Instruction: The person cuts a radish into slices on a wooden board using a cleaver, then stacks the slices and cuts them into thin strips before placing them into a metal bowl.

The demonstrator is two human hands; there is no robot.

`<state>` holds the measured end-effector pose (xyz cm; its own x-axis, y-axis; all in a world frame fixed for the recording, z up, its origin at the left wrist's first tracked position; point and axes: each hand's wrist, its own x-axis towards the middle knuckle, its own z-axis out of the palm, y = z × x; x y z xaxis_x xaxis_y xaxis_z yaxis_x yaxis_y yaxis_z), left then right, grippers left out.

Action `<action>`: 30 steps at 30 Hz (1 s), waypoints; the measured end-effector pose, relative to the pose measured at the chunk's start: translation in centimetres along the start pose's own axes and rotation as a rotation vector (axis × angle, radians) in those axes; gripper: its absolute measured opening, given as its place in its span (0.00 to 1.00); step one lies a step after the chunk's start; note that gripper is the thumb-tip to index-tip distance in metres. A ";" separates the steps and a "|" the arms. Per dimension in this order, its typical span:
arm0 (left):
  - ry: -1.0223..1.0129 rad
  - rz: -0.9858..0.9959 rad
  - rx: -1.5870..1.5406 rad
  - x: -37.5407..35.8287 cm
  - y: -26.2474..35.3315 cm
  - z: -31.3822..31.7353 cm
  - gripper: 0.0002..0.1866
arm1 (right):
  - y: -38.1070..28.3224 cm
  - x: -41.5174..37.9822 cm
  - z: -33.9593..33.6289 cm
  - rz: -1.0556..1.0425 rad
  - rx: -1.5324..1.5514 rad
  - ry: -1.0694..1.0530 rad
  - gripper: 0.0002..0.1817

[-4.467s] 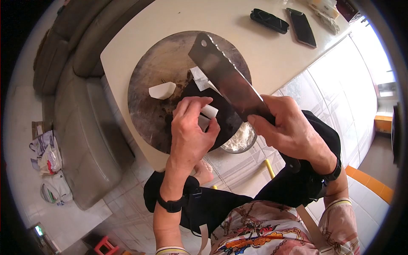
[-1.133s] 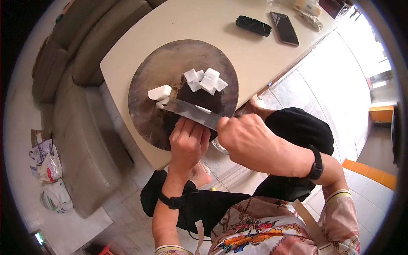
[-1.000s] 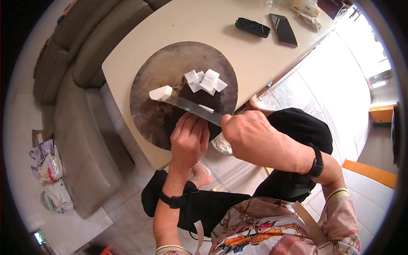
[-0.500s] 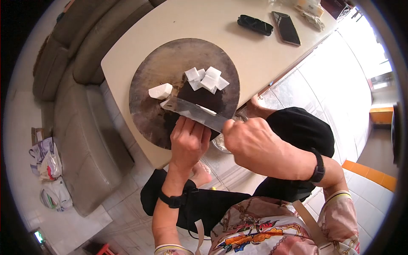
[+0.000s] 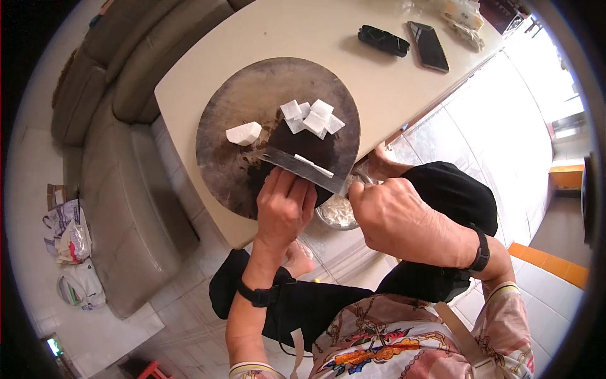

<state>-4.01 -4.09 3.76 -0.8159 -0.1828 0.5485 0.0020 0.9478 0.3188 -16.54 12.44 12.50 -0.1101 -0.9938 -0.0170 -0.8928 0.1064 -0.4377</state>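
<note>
My right hand (image 5: pixel 401 218) is wrapped around the handle of a knife with a broad blade (image 5: pixel 291 167). The blade stands on edge above the dark, wet part of a round wooden chopping board (image 5: pixel 237 98). Curled fingers of my left hand (image 5: pixel 285 205) rest against the near side of the blade; whatever lies beneath them is hidden. Thin white strips (image 5: pixel 314 165) lie along the blade's far side. Beyond them sits a loose pile of flat white slices (image 5: pixel 315 118). A thick white chunk (image 5: pixel 244 133), perhaps radish, lies at the left of the board.
Below the board's right edge, a metal bowl (image 5: pixel 323 222) holds white shreds (image 5: pixel 339 210). A black case (image 5: pixel 383 41) and a phone (image 5: pixel 429 46) lie on the far part of the cream table (image 5: pixel 183 88). A grey sofa (image 5: pixel 123 208) stands on the left.
The knife and my right hand have shifted slightly right, and the blade is turned more edge-on. More of the bowl shows. My left hand stays by the blade.
</note>
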 end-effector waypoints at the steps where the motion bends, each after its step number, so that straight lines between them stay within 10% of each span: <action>1: -0.004 -0.002 -0.003 -0.2 0.0 0.1 0.11 | -0.1 0.1 0.1 -0.002 -0.005 0.001 0.05; 30: 0.011 0.006 0.030 -0.2 0.0 0.1 0.10 | -0.1 2.0 0.9 -0.134 0.024 0.182 0.05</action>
<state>-3.89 -4.06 3.52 -0.8095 -0.1801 0.5588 -0.0108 0.9562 0.2926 -16.28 10.45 11.72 -0.0699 -0.9764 0.2042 -0.8944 -0.0293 -0.4463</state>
